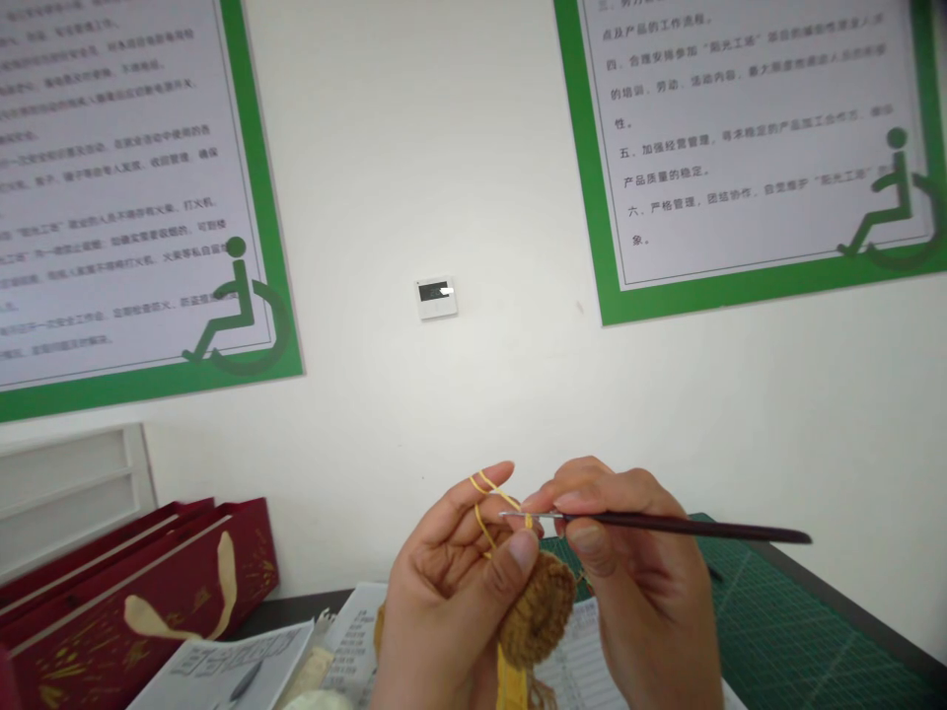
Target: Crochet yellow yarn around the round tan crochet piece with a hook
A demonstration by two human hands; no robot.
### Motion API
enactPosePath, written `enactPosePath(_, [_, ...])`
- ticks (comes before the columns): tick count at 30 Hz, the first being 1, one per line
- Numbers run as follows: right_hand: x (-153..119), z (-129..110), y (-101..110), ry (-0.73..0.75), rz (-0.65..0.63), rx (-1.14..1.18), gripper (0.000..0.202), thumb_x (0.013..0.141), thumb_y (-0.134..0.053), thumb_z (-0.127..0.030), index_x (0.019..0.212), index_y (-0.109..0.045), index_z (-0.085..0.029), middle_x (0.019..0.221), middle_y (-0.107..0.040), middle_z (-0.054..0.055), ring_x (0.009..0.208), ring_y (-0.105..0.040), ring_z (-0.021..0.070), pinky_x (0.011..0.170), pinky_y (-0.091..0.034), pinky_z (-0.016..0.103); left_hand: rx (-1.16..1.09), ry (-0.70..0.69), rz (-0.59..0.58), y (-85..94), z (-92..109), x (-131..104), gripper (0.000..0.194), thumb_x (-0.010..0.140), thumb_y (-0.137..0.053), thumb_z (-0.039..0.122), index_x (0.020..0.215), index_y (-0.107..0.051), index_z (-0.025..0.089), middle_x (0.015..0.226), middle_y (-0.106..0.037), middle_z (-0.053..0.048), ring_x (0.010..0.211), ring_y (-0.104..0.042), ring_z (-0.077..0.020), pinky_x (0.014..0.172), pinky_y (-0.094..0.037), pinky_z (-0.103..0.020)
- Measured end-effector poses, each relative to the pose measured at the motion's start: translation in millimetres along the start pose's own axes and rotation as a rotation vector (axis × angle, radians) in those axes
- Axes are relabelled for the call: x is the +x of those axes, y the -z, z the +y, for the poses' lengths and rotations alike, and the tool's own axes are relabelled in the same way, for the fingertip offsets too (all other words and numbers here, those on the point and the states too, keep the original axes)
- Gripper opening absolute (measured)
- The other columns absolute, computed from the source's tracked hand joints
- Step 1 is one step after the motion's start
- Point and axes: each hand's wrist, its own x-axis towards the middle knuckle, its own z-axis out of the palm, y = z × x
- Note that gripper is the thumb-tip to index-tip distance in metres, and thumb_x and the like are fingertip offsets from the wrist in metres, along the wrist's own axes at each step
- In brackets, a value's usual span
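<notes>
My left hand point(466, 592) pinches the edge of a round brown crochet piece point(540, 609) between thumb and fingers. Yellow yarn point(484, 528) loops around its raised index finger and runs down to the work. In my right hand point(636, 562) is a crochet hook point(688, 525) with a dark handle, held nearly level between thumb and fingers. The hook's metal tip points left and passes through a yellow loop just above my left thumb. Below the crochet piece, a yellow strip point(512, 680) is partly hidden by my left hand.
Dark red gift bags point(148, 602) with a cream ribbon handle stand at the left. Printed sheets point(355, 641) and a pen point(246, 680) lie on the table. A green cutting mat point(799, 621) covers the right side. Behind is a white wall with green-framed posters point(607, 296).
</notes>
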Motion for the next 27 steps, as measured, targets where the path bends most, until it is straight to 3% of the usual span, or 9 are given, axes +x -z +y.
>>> enactPosePath(4, [-3.2,2.1,0.6,-0.031,0.011,0.012,0.008,0.098,-0.065,-0.022,0.099,-0.072,-0.025,0.087,-0.074,0.002,0.087,-0.071,0.0165,0.076,-0.058,0.029,-0.045,0.017,0.01,-1.1,0.2,-0.3,0.045,0.063,-0.096,0.018,0.106,-0.083,0.023,0.083,-0.073,-0.003,0.082,-0.071,-0.0174,0.086,-0.057,-0.031])
enactPosePath(12, [-11.2,5.2,2.1,0.008,0.067,-0.06,0.009,0.099,-0.065,-0.02,0.102,-0.071,-0.027,0.09,-0.073,0.0,0.088,-0.072,0.0147,0.074,-0.058,0.025,-0.045,0.031,0.05,-3.4,0.3,-2.8,0.046,0.057,-0.099,0.018,0.1,-0.084,0.019,0.08,-0.074,-0.004,0.074,-0.07,-0.0151,0.076,-0.058,-0.025])
enactPosePath(21, [-1.4,10.4,14.1,-0.317,-0.109,0.332,0.011,0.101,-0.064,-0.038,0.099,-0.065,-0.028,0.09,-0.075,-0.002,0.076,-0.064,0.0096,0.071,-0.052,0.022,0.029,0.053,0.031,-2.3,9.8,-4.2,0.044,0.056,-0.098,0.025,0.097,-0.085,0.019,0.075,-0.071,-0.004,0.073,-0.069,-0.0169,0.073,-0.056,-0.024])
enactPosePath(27, [5.8,8.8,21.5,-0.282,-0.218,0.326,0.013,0.101,-0.06,-0.042,0.1,-0.063,-0.029,0.086,-0.076,-0.002,0.076,-0.063,0.0132,0.068,-0.049,0.026,0.074,0.105,-0.027,3.8,13.3,-4.6,0.045,0.057,-0.098,0.03,0.099,-0.086,0.019,0.075,-0.072,-0.006,0.069,-0.065,-0.0161,0.069,-0.052,-0.023])
